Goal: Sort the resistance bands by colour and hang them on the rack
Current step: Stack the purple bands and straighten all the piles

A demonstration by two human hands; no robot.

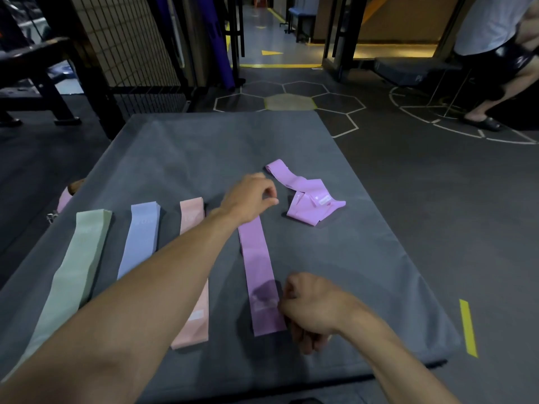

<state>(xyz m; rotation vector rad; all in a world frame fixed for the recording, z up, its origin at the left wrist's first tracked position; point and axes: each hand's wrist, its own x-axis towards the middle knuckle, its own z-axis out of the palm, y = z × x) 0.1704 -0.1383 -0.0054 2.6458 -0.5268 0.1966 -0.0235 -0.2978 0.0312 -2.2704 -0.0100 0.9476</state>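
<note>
A large dark grey padded mat (pixel 335 258) covered the near floor, with four flat elastic resistance bands laid side by side on it, each running near to far. From the left: a pale green band (pixel 74 272), a light blue band (pixel 140 240), a pale pink band (pixel 192 322) and a straight lilac band (pixel 259 275). The person's left forearm crossed over the middle of the pink band, hiding part of it.

The left hand (pixel 248 199) reached out above the far end of the straight lilac band, fingers loosely curled, thumb and forefinger close together; nothing could be seen between them, and whether they touched the band could not be told. The right hand (pixel 309 310) sat at the near right edge of the straight lilac band, fingers curled under, knuckles touching or just beside the band's edge; whether it pinched the band could not be told.

Further right and farther off, a heap of crumpled lilac bands (pixel 306 196) lay loose on the mat, just beyond the left hand.

At the mat's left edge, a small pink object (pixel 65 196) showed only in part. Far right, a second person's bare legs and a dark sandal (pixel 484 122) stood on the marked gym floor. A black wire mesh panel (pixel 131 45) stood at far left. No rack could be picked out
</note>
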